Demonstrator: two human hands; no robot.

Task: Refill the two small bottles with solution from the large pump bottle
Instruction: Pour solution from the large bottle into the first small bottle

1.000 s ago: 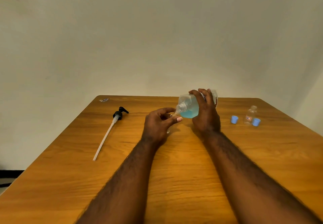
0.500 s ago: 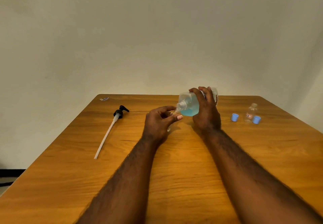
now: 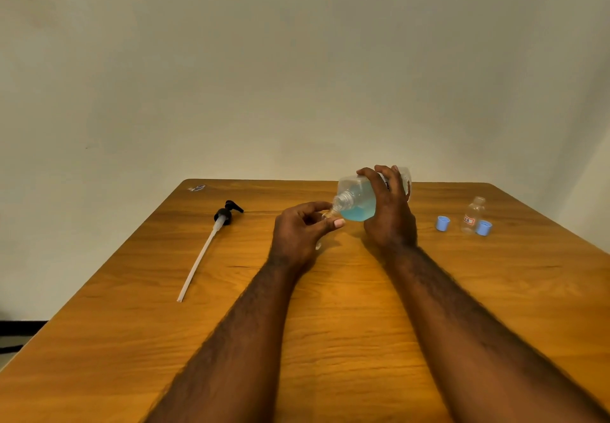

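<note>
My right hand (image 3: 391, 214) grips the large clear bottle (image 3: 358, 199), which is tipped on its side with blue solution pooled near the open neck. That neck points down-left onto the mouth of a small clear bottle (image 3: 326, 215), held between the thumb and fingers of my left hand (image 3: 303, 231); most of that bottle is hidden by the hand. A second small clear bottle (image 3: 473, 214) with a red-edged label stands uncapped at the right. Two blue caps lie beside it, one to its left (image 3: 442, 223) and one touching its right side (image 3: 484, 227).
The black pump head with its long white dip tube (image 3: 211, 241) lies on the wooden table (image 3: 330, 340) at the left. A small scrap (image 3: 197, 188) lies at the far left corner. A pale wall stands behind the table's far edge.
The large bottle has tipped slightly further and its neck has come closer onto the small bottle's mouth. Both hands stay in almost the same place.
</note>
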